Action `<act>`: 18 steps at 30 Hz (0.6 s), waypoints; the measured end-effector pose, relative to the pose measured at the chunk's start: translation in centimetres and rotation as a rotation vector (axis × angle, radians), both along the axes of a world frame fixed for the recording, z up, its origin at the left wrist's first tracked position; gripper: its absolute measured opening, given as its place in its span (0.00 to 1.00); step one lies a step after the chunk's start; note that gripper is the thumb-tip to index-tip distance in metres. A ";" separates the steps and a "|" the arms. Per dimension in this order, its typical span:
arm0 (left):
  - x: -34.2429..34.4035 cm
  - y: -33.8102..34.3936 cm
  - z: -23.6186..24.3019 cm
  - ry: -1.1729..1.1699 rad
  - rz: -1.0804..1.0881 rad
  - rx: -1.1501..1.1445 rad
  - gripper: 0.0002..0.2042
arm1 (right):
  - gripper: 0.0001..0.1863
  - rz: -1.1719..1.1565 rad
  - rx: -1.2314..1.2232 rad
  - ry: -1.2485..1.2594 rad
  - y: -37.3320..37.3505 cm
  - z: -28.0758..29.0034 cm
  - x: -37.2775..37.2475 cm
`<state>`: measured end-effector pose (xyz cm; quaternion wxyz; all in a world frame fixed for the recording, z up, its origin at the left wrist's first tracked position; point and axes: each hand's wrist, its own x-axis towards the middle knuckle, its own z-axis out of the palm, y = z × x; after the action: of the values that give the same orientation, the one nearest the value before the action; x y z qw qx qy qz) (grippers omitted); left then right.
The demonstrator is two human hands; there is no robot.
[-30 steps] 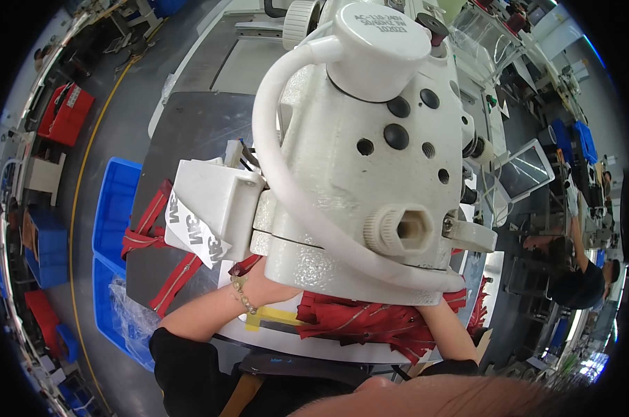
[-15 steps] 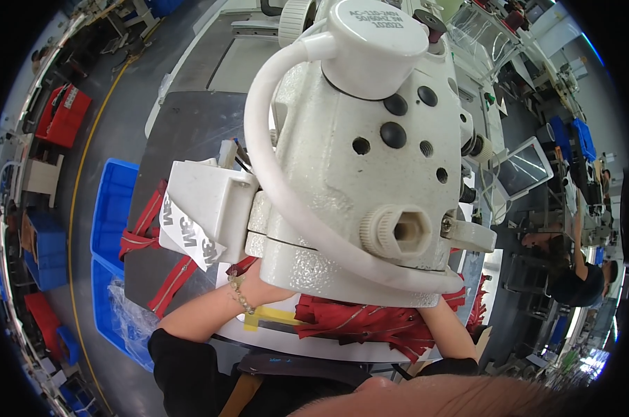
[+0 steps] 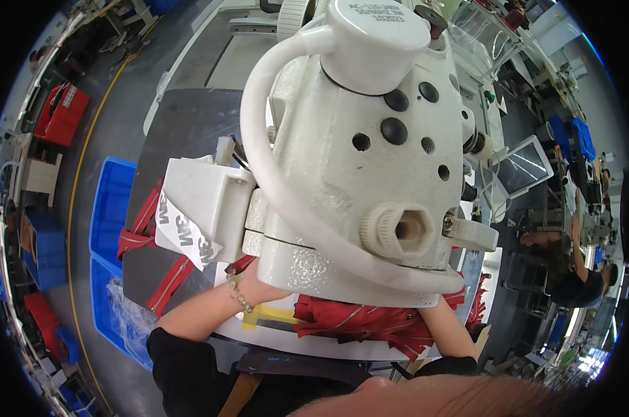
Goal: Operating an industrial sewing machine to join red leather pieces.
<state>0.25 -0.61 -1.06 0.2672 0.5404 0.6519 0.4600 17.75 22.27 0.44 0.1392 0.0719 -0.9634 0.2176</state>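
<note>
A large white sewing machine head (image 3: 356,181) fills the middle and covers most of both hands. Only the wrist and the back part of my left hand (image 3: 264,288) show at its lower left, with a beaded bracelet (image 3: 240,295) on the wrist. Its fingers are hidden under the machine. My right forearm (image 3: 450,330) goes in under the machine's lower right, and that hand is out of sight. Between the arms a heap of red zippers (image 3: 359,323) lies on the table's near edge. Red zipper strips (image 3: 170,285) also hang at the left.
Blue bins (image 3: 113,208) stand at the table's left side, one with clear plastic wrap (image 3: 130,306). Yellow tape (image 3: 269,318) marks the white tabletop. A screen (image 3: 526,167) stands to the right. Farther right, another person (image 3: 578,285) sits at a workplace.
The view has shifted very slightly, and the machine looks marginally displaced with it. Both arms and the red zippers keep nearly the same places.
</note>
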 end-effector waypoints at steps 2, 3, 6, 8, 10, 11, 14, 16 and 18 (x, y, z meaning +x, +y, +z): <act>0.1 0.1 0.1 0.025 0.002 0.005 0.15 | 0.22 -0.003 0.020 0.013 0.0 0.0 0.1; 0.1 0.1 0.2 0.037 0.001 0.009 0.15 | 0.22 -0.008 0.000 -0.013 0.0 0.0 0.1; 0.2 0.1 0.3 0.085 0.005 0.016 0.15 | 0.21 -0.002 -0.002 -0.005 0.0 0.2 -0.2; 0.3 0.1 0.5 0.105 0.008 0.016 0.15 | 0.20 0.013 0.013 0.031 -0.1 0.5 -0.7; 0.3 0.0 0.7 0.121 0.009 0.009 0.15 | 0.19 -0.002 0.003 0.047 -0.4 1.1 -1.1; 0.2 0.0 0.8 0.128 0.008 0.006 0.15 | 0.19 0.000 0.004 0.051 -0.5 1.5 -1.3; 0.2 0.2 1.1 0.159 0.003 -0.015 0.15 | 0.19 0.005 0.057 0.036 -1.0 2.6 -1.6; 0.2 0.3 1.4 0.211 0.002 -0.031 0.15 | 0.20 0.082 0.102 0.064 -1.4 2.8 -2.0; 0.2 0.3 1.8 0.278 -0.007 -0.042 0.16 | 0.20 0.107 0.086 0.047 -1.9 2.4 -2.3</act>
<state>0.43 -0.30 0.76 0.1872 0.5956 0.6902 0.3659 15.50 20.37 2.84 0.1465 0.1343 -0.9631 0.1813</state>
